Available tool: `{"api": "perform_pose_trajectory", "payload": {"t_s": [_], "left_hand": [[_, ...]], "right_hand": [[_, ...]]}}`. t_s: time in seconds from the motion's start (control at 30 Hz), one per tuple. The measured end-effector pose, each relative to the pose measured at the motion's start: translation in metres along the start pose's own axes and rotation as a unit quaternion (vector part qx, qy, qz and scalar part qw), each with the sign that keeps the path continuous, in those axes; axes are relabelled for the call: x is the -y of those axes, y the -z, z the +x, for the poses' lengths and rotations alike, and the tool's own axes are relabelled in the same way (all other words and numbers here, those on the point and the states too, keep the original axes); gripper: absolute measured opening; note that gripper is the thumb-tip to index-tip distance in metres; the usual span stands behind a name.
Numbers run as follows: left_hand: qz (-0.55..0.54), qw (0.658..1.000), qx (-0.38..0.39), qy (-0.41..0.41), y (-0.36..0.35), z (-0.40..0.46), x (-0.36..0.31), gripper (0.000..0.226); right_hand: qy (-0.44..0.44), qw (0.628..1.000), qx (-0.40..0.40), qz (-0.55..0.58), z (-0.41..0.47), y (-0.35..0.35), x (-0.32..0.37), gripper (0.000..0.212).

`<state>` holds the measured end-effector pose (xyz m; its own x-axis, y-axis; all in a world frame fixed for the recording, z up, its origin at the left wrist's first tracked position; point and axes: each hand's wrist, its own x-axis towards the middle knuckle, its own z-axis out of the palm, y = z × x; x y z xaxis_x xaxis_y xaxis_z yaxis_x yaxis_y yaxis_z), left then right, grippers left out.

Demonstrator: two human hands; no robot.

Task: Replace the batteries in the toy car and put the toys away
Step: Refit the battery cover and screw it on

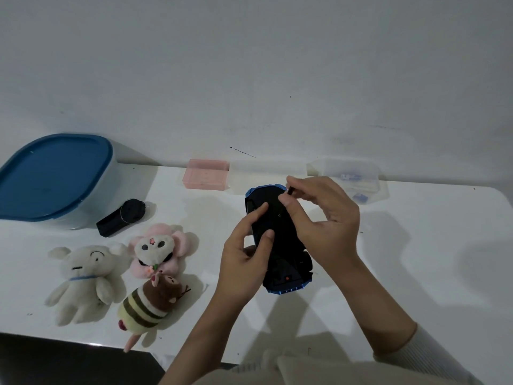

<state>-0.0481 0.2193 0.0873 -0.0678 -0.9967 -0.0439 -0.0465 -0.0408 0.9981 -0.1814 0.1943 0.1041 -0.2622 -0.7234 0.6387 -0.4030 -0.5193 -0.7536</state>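
Observation:
The toy car point(280, 254), blue with a black underside, lies upside down on the white table point(416, 245). My left hand point(244, 262) grips its left side, thumb and forefinger resting on the underside. My right hand point(324, 218) hovers over the car's far end and pinches a small dark object point(290, 191) between thumb and forefinger; what the object is I cannot tell. To the left lie a white plush point(83, 276), a pink plush point(158, 251) and a striped plush point(150, 304).
A white tub with a blue lid point(52, 173) stands at the far left, a black remote point(122, 218) beside it. A pink box point(206, 175) and a clear bag of small parts point(349, 179) sit against the wall. The table's front edge runs lower left.

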Motion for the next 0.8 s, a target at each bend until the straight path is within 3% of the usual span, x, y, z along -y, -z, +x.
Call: {"api": "perform_pose_trajectory", "payload": {"t_s": [0.2, 0.43, 0.53, 0.8], "left_hand": [[0.0, 1.0, -0.006, 0.005, 0.0018, -0.0026, 0.0017, 0.042], [-0.007, 1.0, -0.013, 0.002, 0.0037, -0.0046, 0.0015, 0.043], [-0.012, 1.0, -0.015, 0.002, 0.0048, -0.0059, 0.0005, 0.042], [-0.019, 1.0, -0.017, -0.003, 0.0057, -0.0044, -0.0004, 0.042]], "right_hand": [[-0.054, 0.997, 0.012, 0.044, -0.0028, 0.0009, 0.0057, 0.021], [-0.033, 0.998, 0.042, 0.03, -0.0023, 0.0036, 0.005, 0.019], [-0.07, 0.996, 0.02, 0.044, -0.0009, 0.0037, 0.007, 0.024], [-0.03, 0.999, 0.013, 0.027, -0.0024, 0.0045, 0.0043, 0.022]]}}
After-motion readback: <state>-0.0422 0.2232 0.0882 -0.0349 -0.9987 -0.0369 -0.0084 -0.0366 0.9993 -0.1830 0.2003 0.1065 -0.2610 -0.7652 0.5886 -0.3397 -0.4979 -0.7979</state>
